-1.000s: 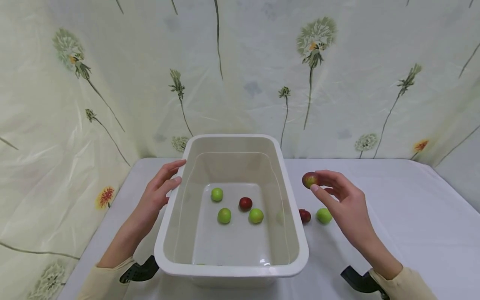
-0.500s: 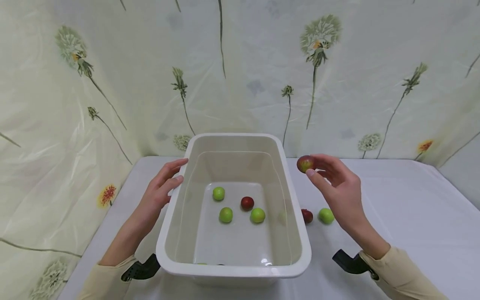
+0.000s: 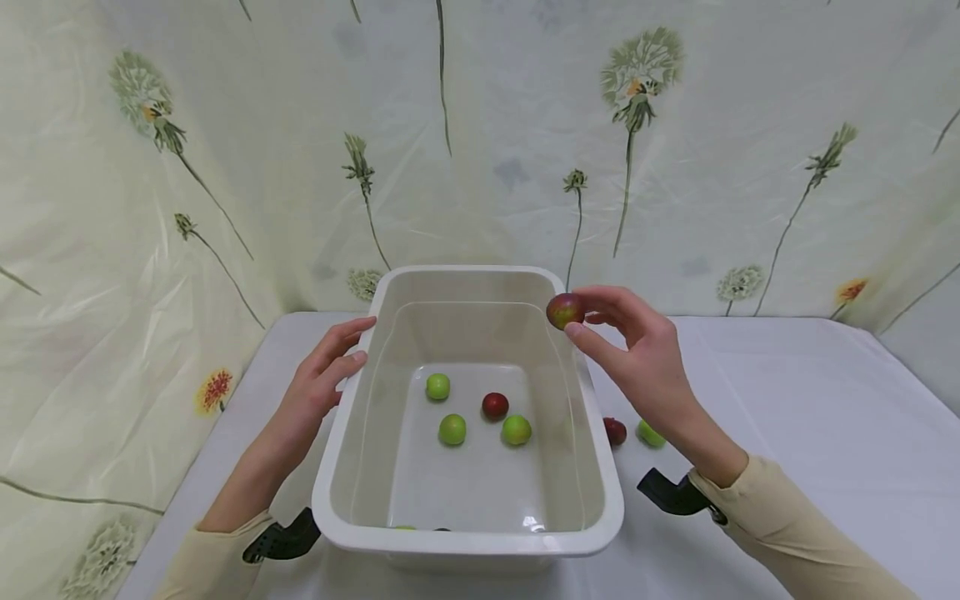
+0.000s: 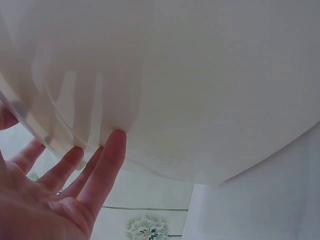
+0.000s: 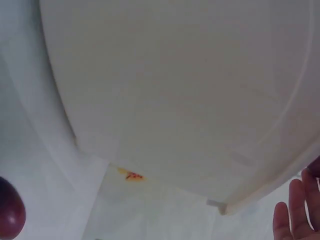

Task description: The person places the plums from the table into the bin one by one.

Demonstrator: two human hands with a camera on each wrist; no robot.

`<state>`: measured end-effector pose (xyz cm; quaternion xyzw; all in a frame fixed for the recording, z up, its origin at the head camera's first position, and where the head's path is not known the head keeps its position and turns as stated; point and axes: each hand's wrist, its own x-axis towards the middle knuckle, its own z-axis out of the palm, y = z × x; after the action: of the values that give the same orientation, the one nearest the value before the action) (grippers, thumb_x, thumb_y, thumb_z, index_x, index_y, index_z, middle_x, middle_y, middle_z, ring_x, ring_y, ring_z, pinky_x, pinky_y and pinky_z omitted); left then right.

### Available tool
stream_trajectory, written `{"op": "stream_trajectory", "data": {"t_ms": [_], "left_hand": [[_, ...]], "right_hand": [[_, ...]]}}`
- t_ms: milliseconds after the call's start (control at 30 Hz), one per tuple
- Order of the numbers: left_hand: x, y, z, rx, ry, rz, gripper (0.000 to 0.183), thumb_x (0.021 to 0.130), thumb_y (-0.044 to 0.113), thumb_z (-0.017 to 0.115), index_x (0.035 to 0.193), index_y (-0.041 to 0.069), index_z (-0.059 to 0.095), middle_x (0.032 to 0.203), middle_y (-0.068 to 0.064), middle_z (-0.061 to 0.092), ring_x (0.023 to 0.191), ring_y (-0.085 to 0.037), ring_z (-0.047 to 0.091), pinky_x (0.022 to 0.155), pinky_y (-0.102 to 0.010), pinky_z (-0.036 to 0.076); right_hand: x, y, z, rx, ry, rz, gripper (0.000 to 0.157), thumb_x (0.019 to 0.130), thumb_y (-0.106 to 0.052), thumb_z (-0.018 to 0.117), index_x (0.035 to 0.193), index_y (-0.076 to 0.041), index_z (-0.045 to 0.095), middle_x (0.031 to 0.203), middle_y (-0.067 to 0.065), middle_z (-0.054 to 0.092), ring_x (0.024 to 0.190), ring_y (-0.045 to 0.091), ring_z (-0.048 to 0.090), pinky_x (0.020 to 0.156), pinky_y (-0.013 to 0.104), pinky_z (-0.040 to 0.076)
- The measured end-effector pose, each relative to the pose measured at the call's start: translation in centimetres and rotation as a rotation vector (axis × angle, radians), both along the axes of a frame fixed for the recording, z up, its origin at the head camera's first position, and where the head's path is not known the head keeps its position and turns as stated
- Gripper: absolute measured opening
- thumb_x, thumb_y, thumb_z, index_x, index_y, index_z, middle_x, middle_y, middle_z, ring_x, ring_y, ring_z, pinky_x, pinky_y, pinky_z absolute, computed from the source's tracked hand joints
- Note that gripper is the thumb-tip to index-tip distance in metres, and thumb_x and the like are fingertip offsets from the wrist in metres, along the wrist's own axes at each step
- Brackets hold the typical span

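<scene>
My right hand [image 3: 637,358] pinches a red-green plum [image 3: 565,311] between thumb and fingers, over the right rim of a deep white plastic tub [image 3: 465,542]. My left hand [image 3: 322,371] is at the tub's left rim; in the left wrist view its extended fingers [image 4: 112,155] touch the outer wall. On the tub floor lie green plums [image 3: 452,429] and a dark red plum [image 3: 495,406]. The near rim hides most of other fruit at the front. Outside on the right sit another red plum [image 3: 615,431] and a green one [image 3: 650,434], partly covered by my wrist.
The tub stands on a table with a white cloth [image 3: 810,417]. Behind and to the left hangs a curtain [image 3: 495,167] printed with dandelions. Black wrist mounts [image 3: 281,537] stick out from both sleeves.
My right hand has lifted the red-green plum and carried it leftward, from above the table to the tub's right rim. The left hand and the tub stay in place.
</scene>
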<state>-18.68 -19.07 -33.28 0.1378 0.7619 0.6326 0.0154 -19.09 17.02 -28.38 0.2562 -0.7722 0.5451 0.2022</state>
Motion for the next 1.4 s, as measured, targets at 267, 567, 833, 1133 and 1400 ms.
{"op": "stream_trajectory", "data": {"t_ms": [267,567,833,1133,1400], "left_hand": [[0.0,0.0,0.0,0.010,0.002,-0.006,0.044,0.104,0.035,0.045,0.146,0.023,0.043,0.147,-0.003,0.042,0.118,-0.031,0.053,0.084,-0.045,0.051],[0.1,-0.1,0.0,0.005,-0.002,-0.004,0.045,0.104,0.035,0.045,0.147,0.024,0.042,0.148,-0.003,0.041,0.120,-0.030,0.052,0.085,-0.046,0.051],[0.2,0.0,0.2,0.009,-0.004,-0.003,0.045,0.104,0.036,0.045,0.147,0.023,0.042,0.148,-0.003,0.040,0.121,-0.030,0.051,0.086,-0.045,0.050],[0.2,0.0,0.0,0.010,-0.012,-0.004,0.044,0.104,0.035,0.045,0.147,0.023,0.042,0.148,-0.003,0.040,0.121,-0.030,0.050,0.085,-0.046,0.050],[0.1,0.0,0.1,0.009,-0.005,-0.005,0.044,0.104,0.035,0.045,0.147,0.023,0.042,0.147,-0.004,0.041,0.121,-0.031,0.050,0.085,-0.046,0.051]], "right_hand": [[-0.8,-1.0,-1.0,0.126,-0.057,0.004,0.034,0.090,-0.018,0.073,0.123,-0.022,0.065,0.116,-0.009,0.064,0.112,0.014,0.054,0.099,0.044,0.040],[-0.5,-1.8,-0.3,0.338,-0.213,0.070,0.031,0.090,-0.033,0.073,0.119,-0.028,0.064,0.115,-0.010,0.063,0.113,0.015,0.054,0.087,0.044,0.051],[-0.8,-2.0,0.3,0.482,-0.269,0.113,0.026,0.089,-0.034,0.072,0.115,-0.031,0.065,0.116,-0.009,0.063,0.117,0.021,0.051,0.086,0.052,0.050],[-0.7,-1.9,0.1,0.491,-0.285,0.103,0.026,0.090,-0.034,0.071,0.116,-0.031,0.065,0.123,-0.007,0.059,0.117,0.021,0.049,0.082,0.047,0.052],[-0.5,-1.6,-0.3,0.429,-0.269,0.092,0.025,0.092,-0.033,0.070,0.116,-0.030,0.065,0.122,-0.010,0.060,0.116,0.016,0.052,0.081,0.043,0.054]]}}
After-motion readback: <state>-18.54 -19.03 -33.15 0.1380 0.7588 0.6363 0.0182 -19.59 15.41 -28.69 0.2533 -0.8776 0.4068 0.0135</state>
